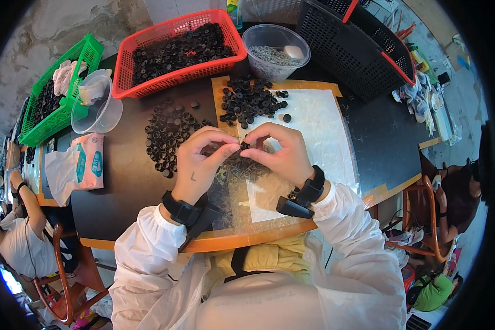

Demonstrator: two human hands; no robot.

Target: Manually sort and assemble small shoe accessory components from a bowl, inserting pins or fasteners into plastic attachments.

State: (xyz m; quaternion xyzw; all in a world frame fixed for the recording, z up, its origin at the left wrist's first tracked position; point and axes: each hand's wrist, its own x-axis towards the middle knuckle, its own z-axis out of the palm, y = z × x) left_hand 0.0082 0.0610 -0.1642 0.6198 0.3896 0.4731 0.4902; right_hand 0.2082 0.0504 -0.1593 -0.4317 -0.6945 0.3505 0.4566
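Note:
My left hand [204, 155] and my right hand [282, 150] meet above the middle of the table, thumb and forefinger pinched on each. Between the fingertips is a small black round part [245, 146], held by my right hand; what the left fingertips grip is too small to make out. Below the hands spreads a pile of thin metal pins or screws [234, 169]. Beyond them lies a heap of black knob-like parts [251, 100]. To the left, many black cup-shaped caps [170, 132] are scattered, some partly behind my left hand.
At the back stand a red basket [127, 91] of black parts, a clear tub [278, 70] of metal pieces and a black basket [346, 55]. A green basket [60, 107], clear bowl [111, 115] and tissue pack [89, 162] sit left. People sit on both sides.

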